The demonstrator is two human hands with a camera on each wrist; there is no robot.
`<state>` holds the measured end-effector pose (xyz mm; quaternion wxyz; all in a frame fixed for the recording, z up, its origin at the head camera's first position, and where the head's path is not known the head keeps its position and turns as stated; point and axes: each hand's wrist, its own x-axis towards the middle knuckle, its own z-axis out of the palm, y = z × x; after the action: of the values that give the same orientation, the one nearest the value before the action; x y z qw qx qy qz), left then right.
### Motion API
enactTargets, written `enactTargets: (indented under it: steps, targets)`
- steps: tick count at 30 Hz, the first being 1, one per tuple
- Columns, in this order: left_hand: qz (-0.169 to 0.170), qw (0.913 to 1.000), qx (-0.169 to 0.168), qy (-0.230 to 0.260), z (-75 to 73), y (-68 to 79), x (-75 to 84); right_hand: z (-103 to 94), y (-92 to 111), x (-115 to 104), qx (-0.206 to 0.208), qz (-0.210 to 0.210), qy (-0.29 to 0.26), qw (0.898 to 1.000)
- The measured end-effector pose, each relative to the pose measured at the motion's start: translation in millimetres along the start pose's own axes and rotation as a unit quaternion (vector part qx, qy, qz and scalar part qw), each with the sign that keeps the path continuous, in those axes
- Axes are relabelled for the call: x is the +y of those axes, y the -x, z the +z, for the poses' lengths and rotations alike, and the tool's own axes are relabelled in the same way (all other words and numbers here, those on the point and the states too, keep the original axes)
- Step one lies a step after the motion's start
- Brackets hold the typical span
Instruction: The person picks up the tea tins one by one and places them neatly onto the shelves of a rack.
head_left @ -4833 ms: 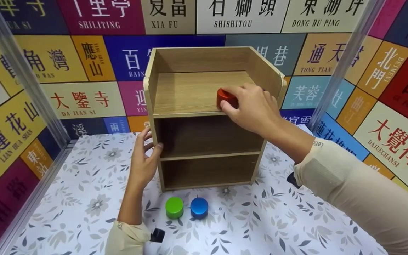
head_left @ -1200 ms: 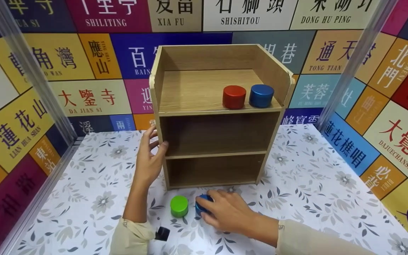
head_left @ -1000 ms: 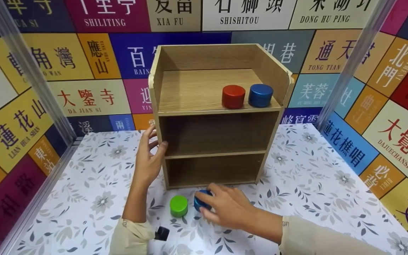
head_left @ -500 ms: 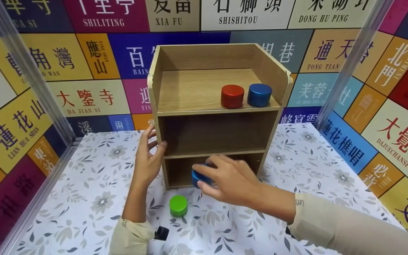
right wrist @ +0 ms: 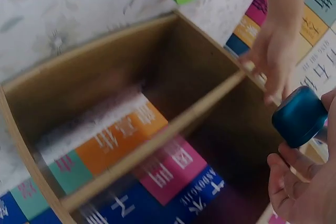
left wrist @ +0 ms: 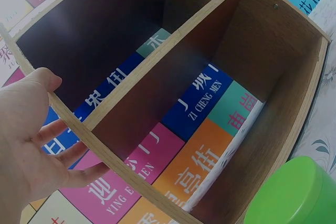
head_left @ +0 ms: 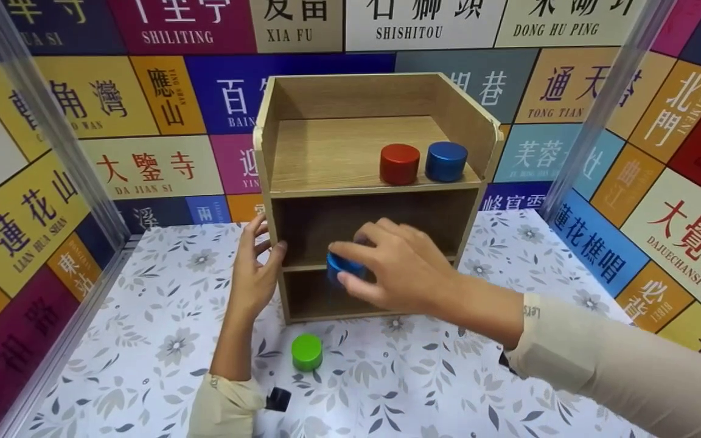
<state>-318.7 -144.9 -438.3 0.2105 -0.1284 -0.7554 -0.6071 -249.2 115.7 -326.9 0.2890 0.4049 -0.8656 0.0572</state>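
In front of the wooden shelf unit (head_left: 375, 193), my right hand (head_left: 402, 267) holds a short blue cylinder (right wrist: 300, 116) between thumb and fingers, level with the middle board. My left hand (head_left: 254, 274) grips the unit's left side panel, thumb over the front edge and fingers along the outer face. On the top shelf a red cylinder (head_left: 399, 164) and a second blue cylinder (head_left: 446, 162) stand side by side, near the front right. A green cylinder (head_left: 306, 353) stands on the patterned tablecloth before the unit.
The unit has two compartments under its top shelf, and no back panel shows behind them in the wrist views. Walls with coloured sign panels (head_left: 156, 170) enclose the table. Clear corner posts (head_left: 73, 134) rise at both sides.
Earlier my right hand set the red cylinder on the top shelf. It then took the blue cylinder off the tablecloth and raised it to the middle board. My left hand stays in place.
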Motion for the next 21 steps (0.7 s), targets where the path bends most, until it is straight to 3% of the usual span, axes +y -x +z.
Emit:
enactTargets:
  steps: [5,11,21]
  targets:
    - [-0.002,1.0000,0.000,0.005,0.6,-0.8,-0.1,-24.0,-21,14,0.004,-0.016,-0.024,1.000]
    - [-0.002,1.0000,0.003,0.003,0.4,-3.2,-4.4,-49.2,-44,31,0.007,0.004,-0.041,0.999]
    - [-0.007,1.0000,0.001,0.006,0.2,-2.1,-4.2,-57.6,-68,53,0.000,0.021,-0.025,0.999]
